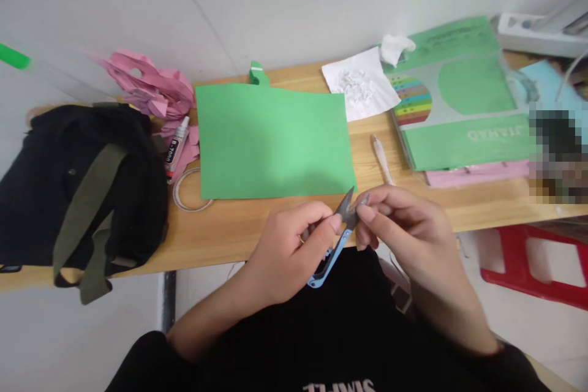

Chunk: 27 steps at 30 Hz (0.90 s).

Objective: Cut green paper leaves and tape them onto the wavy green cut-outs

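Blue-handled thread snips (pixel 331 262) are in front of my body at the table's near edge, their two grey blades pointing up and apart. My left hand (pixel 294 251) is closed round the handle, thumb near the base of the blades. The thumb and fingers of my right hand (pixel 404 220) pinch one blade close to its tip; anything small between those fingers is hidden. Just beyond the snips a green sheet (pixel 275 141) lies flat on the wooden table (pixel 220 233). A white pen (pixel 381 159) rests beyond my right hand.
At left are a black bag (pixel 92 190) with an olive strap, pink paper scraps (pixel 147 82), a glue tube (pixel 177 150) and a tape roll (pixel 177 193). White paper (pixel 337 76) bears small scraps. A green paper pack (pixel 463 141) lies right; a red stool (pixel 514 257) stands below.
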Motion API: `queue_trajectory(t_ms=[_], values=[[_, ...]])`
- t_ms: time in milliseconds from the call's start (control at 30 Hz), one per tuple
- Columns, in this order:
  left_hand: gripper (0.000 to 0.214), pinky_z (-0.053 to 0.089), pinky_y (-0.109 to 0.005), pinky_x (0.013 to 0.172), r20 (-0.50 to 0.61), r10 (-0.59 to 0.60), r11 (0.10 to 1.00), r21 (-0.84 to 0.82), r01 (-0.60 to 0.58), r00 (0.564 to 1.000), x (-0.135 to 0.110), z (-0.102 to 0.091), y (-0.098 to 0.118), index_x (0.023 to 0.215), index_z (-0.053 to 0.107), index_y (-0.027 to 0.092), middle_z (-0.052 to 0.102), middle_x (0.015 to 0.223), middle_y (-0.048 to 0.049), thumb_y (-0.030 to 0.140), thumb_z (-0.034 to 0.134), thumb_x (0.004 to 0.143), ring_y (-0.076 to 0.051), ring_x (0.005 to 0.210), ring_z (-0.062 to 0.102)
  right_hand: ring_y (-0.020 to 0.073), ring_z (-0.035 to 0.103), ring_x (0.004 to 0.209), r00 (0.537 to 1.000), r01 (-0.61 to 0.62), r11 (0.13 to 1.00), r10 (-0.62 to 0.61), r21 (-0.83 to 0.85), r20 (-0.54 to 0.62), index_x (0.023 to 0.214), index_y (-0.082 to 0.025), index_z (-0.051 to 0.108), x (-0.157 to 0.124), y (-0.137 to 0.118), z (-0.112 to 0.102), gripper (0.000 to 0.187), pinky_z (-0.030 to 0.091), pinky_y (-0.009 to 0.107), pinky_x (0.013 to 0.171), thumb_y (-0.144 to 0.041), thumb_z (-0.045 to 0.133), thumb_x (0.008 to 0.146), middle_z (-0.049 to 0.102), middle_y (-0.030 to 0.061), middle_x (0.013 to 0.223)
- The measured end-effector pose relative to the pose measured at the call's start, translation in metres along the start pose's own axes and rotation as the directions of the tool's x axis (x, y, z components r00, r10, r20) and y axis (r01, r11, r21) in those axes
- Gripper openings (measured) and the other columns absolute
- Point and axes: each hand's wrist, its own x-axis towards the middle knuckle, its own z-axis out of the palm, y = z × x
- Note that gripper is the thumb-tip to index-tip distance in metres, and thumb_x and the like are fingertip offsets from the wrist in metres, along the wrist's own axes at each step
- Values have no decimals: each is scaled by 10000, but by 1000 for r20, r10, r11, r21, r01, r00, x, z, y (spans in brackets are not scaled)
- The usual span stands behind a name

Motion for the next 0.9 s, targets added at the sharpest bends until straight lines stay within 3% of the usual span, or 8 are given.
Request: queue_trajectory(t_ms=[167, 333, 500, 667, 800, 867, 900], values=[[301, 331, -224, 547, -34, -21, 1000, 7, 21, 999, 7, 1, -12, 691, 545, 175, 472, 599, 43, 349, 453, 919, -89, 560, 424, 71, 498, 461, 1000, -21, 999, 21, 32, 3, 775, -177, 596, 6, 8, 2, 151, 397, 186, 455, -305, 619, 851, 557, -41, 512], [281, 359, -242, 584, -81, -67, 997, -35, 64, 994, 21, 7, -43, 692, 551, 168, 487, 661, 7, 358, 460, 878, -128, 642, 459, 77, 462, 415, 998, -50, 997, 52, -54, 41, 716, -167, 545, 26, 34, 7, 374, 364, 208, 437, -525, 570, 823, 523, -37, 466], [416, 387, -269, 629, 22, -107, 985, -132, 109, 994, 33, 5, -67, 675, 606, 140, 486, 688, -17, 529, 536, 804, -150, 673, 475, 76, 421, 382, 993, -90, 993, 95, -80, 64, 667, -186, 482, 52, 49, 11, 509, 315, 211, 417, -686, 526, 753, 481, -48, 423], [563, 435, -288, 676, 76, -155, 938, -302, 171, 985, 37, 2, -65, 849, 630, 127, 621, 764, -62, 671, 606, 706, -177, 726, 577, 74, 420, 385, 995, -63, 992, 71, -112, 64, 680, -188, 476, 59, 41, 11, 489, 318, 202, 412, -666, 514, 776, 485, -50, 437], [641, 419, -255, 525, 149, -232, 853, -444, 274, 961, 44, -1, -55, 889, 581, 126, 682, 720, -81, 712, 640, 639, -165, 564, 619, 121, 578, 485, 981, 14, 951, 46, -310, 186, 804, -162, 578, 90, 19, -26, 436, 438, 226, 469, -587, 485, 836, 622, 5, 567], [629, 416, -241, 505, 127, -237, 835, -481, 268, 963, 47, -4, -50, 890, 591, 118, 699, 731, -90, 682, 675, 626, -159, 549, 629, 137, 629, 544, 997, 14, 779, -57, -627, -48, 870, -157, 630, 122, 3, -57, 433, 479, 243, 513, -488, 355, 922, 685, 40, 669], [621, 414, -234, 496, 108, -242, 826, -498, 264, 964, 49, -6, -46, 905, 600, 114, 702, 727, -87, 665, 685, 630, -153, 541, 629, 153, 652, 616, 982, -25, 726, -110, -687, -152, 958, -145, 639, 141, -6, -73, 413, 494, 263, 565, -428, 338, 941, 705, 68, 759]])
